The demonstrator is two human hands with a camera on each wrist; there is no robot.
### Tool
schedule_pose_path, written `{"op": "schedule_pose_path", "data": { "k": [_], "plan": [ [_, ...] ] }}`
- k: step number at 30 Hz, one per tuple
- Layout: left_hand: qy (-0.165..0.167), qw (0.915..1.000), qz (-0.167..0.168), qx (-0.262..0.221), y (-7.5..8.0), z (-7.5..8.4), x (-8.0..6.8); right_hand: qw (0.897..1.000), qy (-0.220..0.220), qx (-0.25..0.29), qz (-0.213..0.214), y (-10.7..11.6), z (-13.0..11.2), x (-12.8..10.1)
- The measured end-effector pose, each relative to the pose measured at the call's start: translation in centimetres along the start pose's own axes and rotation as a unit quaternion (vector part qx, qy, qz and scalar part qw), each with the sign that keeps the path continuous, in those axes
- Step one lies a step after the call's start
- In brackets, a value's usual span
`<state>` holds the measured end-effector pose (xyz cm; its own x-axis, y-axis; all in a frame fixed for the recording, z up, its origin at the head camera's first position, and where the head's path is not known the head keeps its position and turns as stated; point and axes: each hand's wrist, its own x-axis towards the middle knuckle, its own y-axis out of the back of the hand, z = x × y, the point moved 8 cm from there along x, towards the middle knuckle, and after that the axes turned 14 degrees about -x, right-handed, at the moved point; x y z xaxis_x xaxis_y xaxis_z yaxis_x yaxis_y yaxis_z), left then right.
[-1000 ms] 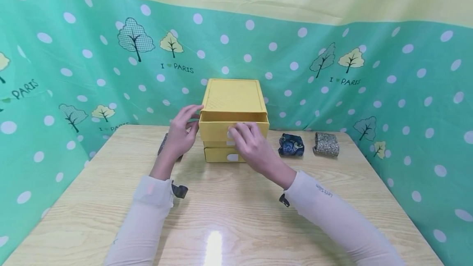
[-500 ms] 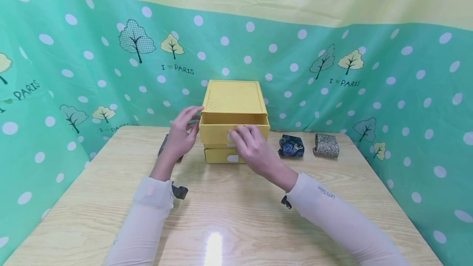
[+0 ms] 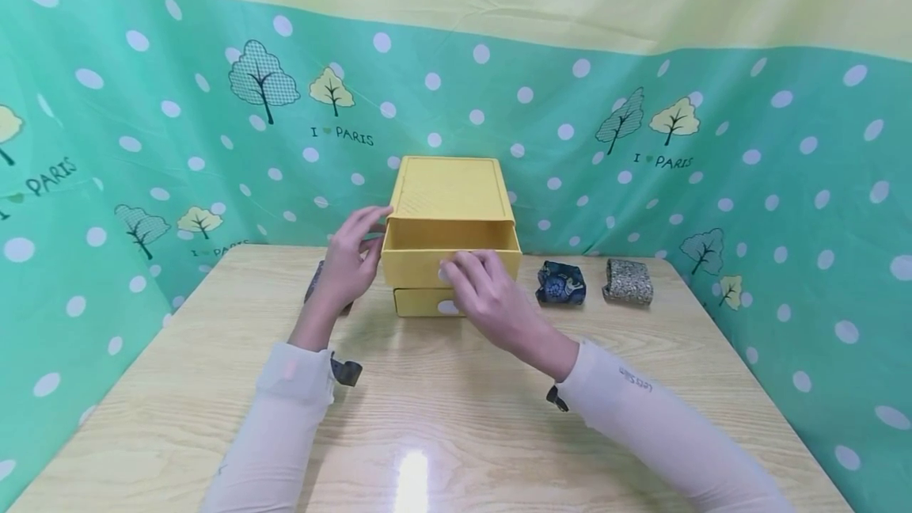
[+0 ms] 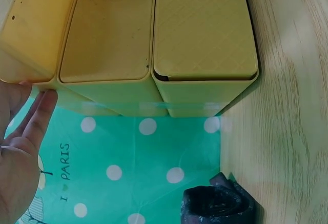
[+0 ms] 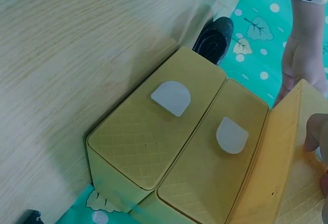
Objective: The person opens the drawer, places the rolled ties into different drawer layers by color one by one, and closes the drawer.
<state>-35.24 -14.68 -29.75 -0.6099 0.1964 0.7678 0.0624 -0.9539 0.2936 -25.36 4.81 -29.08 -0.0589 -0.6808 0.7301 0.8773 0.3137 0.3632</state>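
A yellow cabinet of three stacked drawers (image 3: 452, 187) stands at the back middle of the table. Its top drawer (image 3: 415, 267) is pulled partway out, and the part of its inside that shows is bare. My right hand (image 3: 492, 299) pinches this drawer's front at the white tab; in the right wrist view, curled fingers (image 5: 313, 134) lie on that front. With nearly straight fingers, my left hand (image 3: 349, 260) touches the cabinet's upper left side, as the left wrist view also shows. The two lower drawers (image 5: 138, 126) are closed, each with a white tab.
Right of the cabinet lie a dark blue patterned cloth roll (image 3: 561, 283) and a grey speckled cloth roll (image 3: 628, 282). Another dark roll (image 4: 218, 203) lies to the left, partly hidden by my left arm in the head view. A green dotted curtain (image 3: 456, 85) encloses the table (image 3: 427, 386).
The top drawer has slid further out towards me, along with my right hand, and more of its inside shows. My left hand has stayed at the cabinet's side.
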Motion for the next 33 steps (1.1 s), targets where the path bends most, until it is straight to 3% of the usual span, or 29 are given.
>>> {"op": "schedule_pose_path", "data": {
  "k": [33],
  "plan": [
    [-0.009, 0.9999, 0.004, 0.004, -0.1, 0.2, -0.1, 1.0, 0.023, -0.009, 0.006, 1.9, -1.1, -0.3]
  ]
}}
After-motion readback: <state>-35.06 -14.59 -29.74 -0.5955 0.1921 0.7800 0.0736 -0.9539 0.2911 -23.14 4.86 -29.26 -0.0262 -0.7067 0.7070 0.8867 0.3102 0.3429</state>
